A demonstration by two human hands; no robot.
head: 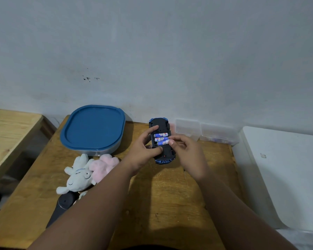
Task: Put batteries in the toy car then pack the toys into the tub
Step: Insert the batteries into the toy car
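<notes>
The blue toy car point(161, 157) lies upside down on the wooden table point(166, 195), its black underside and open battery bay facing up. Three blue-and-white batteries point(160, 138) lie side by side in the bay. My left hand point(143, 150) grips the car from its left side, thumb on the near part and fingers on the far part. My right hand point(186, 152) pinches the right end of the nearest battery. The tub point(92, 130) stands at the back left with its blue lid on. A white plush toy point(76, 177) and a pink plush toy point(105, 165) lie in front of it.
A dark cylindrical object point(61, 208) lies at the table's near left, partly hidden by my left forearm. Two small clear plastic boxes point(206, 132) sit against the wall at the back right. A white surface point(285, 174) adjoins the table on the right, a wooden bench point(9, 134) on the left.
</notes>
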